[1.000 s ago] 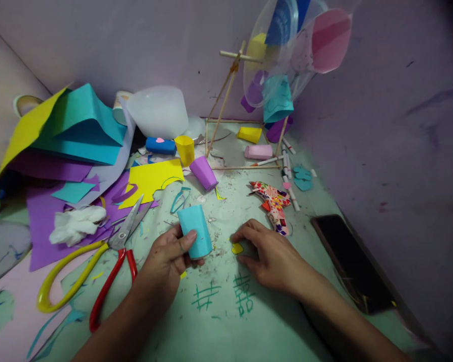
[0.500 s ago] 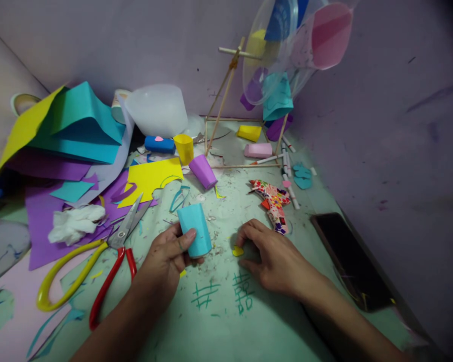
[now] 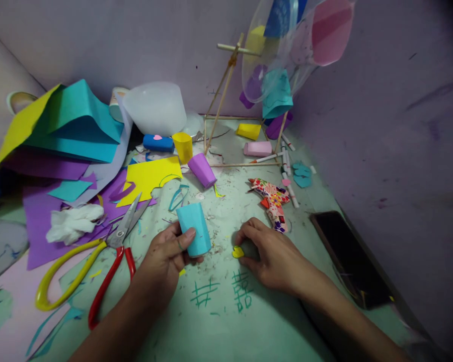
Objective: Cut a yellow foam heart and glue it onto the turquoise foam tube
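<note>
A light blue paper cup is in my left hand, tilted, with my thumb across its front and the fingers behind. My right hand pinches a small yellow paper heart between thumb and forefinger, low over the table. Green pen marks lie just in front of that hand. Beyond it rests a bird-shaped figure covered in flowered print. Scissors with one yellow and one red handle lie spread to the left of my left hand.
Coloured paper sheets are piled at the left. A stick frame with hanging paper cups stands at the back. Purple and yellow cups sit before it. Markers and a phone lie at the right.
My right thumb has closed in on the yellow heart, which now sits between thumb and forefinger. The left hand keeps the light blue cup in nearly the same place.
</note>
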`<action>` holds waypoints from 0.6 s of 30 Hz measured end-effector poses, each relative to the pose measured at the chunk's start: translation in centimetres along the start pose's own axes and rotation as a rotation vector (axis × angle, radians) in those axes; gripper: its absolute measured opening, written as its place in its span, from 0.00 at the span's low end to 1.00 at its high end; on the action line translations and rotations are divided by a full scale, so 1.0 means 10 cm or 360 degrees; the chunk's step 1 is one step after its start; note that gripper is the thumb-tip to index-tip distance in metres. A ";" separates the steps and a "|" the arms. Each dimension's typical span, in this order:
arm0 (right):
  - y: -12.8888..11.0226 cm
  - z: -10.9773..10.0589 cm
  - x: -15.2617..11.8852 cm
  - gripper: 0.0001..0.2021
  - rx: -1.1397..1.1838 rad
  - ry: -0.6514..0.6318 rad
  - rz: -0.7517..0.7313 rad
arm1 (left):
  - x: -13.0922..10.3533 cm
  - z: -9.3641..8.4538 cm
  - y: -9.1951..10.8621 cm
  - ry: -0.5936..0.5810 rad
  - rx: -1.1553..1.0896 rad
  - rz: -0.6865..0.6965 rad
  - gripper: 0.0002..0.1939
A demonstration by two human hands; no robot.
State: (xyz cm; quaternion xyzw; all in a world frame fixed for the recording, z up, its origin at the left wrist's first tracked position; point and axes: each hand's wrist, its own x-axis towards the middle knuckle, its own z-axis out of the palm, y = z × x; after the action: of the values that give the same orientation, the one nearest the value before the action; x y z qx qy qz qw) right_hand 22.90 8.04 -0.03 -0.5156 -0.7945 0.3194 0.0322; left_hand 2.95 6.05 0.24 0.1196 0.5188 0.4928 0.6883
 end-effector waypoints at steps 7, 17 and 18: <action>0.00 -0.02 -0.02 0.14 0.0051 0.0003 0.0028 | -0.02 0.00 0.00 0.0010 -0.0025 0.0013 0.13; -0.01 -0.04 -0.12 0.12 0.0211 0.0016 -0.0048 | -0.01 0.00 0.00 -0.0007 0.0011 0.0013 0.15; -0.01 -0.03 -0.12 0.11 0.0224 0.0018 -0.0042 | -0.02 0.00 0.00 -0.0012 0.0016 0.0014 0.14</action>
State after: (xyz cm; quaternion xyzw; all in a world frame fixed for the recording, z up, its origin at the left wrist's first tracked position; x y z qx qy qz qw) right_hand 23.54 7.19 0.60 -0.5032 -0.7767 0.3710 0.0772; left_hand 2.95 5.90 0.30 0.1270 0.5182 0.4928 0.6874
